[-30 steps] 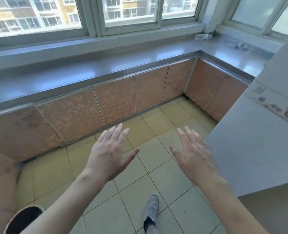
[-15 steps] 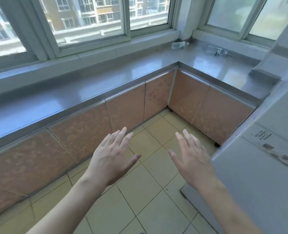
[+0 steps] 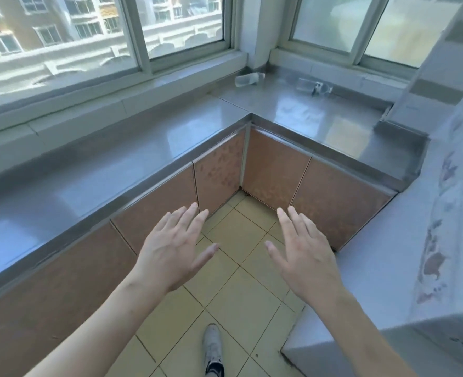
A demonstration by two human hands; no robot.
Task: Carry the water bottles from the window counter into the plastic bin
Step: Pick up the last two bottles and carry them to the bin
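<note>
Our left hand (image 3: pixel 174 250) and right hand (image 3: pixel 303 253) hang palm-down in the lower middle of the frame, fingers spread and holding nothing, above the tiled floor (image 3: pixel 241 270). A shoe (image 3: pixel 212 349) shows at the bottom edge between our forearms.

Beyond the hands, the steel counter (image 3: pixel 154 148) runs in an L under the windows. In its far corner, in the upper middle of the frame, one clear bottle (image 3: pixel 249 78) lies on its side by the sill. A second bottle (image 3: pixel 313 87) lies just to its right, near the other window. Both are well apart from our hands. The plastic bin is not in view.

We judge this to be the approach: nothing is picked up yet. The next move calls for stepping closer to the corner and reaching over the counter edge, one hand to each bottle. Lying down, they may roll when touched.
</note>
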